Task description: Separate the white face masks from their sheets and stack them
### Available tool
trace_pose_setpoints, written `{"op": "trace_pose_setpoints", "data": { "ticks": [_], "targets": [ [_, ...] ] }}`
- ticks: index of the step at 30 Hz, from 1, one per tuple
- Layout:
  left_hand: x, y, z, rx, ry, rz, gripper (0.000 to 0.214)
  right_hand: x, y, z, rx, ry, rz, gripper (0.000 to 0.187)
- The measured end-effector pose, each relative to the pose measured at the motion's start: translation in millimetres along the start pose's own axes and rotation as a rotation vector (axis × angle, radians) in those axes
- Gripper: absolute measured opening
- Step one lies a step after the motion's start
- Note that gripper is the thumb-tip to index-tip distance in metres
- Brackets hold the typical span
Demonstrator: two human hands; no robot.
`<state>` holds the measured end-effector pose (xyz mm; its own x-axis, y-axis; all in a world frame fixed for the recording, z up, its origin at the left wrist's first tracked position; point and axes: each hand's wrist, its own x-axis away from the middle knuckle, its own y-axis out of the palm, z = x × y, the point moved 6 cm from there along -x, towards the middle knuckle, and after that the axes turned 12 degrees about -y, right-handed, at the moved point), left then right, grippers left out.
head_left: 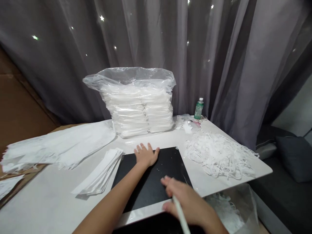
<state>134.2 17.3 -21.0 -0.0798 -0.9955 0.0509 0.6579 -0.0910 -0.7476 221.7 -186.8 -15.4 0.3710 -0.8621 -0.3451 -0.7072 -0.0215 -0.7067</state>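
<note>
My left hand [145,155] lies flat with fingers spread on the far edge of a black mat [156,177] on the white table [48,201]. My right hand [186,201] is closed near the mat's front right corner, gripping a thin white stick-like tool [181,216] that runs toward me. A short stack of flat white sheets [102,174] lies just left of the mat.
A clear plastic bag of stacked white packs [136,104] stands at the back. A heap of white elastic strips [219,156] lies right of the mat. Spread white sheets [56,146] cover the left side. A green bottle [199,109] stands at the back right. A grey curtain hangs behind.
</note>
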Motion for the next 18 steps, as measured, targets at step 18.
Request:
{"op": "trace_pose_setpoints", "data": {
  "ticks": [18],
  "targets": [
    [-30, -35.2, -34, -0.047, -0.144, 0.039, 0.092, 14, -55, 57, 0.531, 0.465, 0.334, 0.024]
  ]
}}
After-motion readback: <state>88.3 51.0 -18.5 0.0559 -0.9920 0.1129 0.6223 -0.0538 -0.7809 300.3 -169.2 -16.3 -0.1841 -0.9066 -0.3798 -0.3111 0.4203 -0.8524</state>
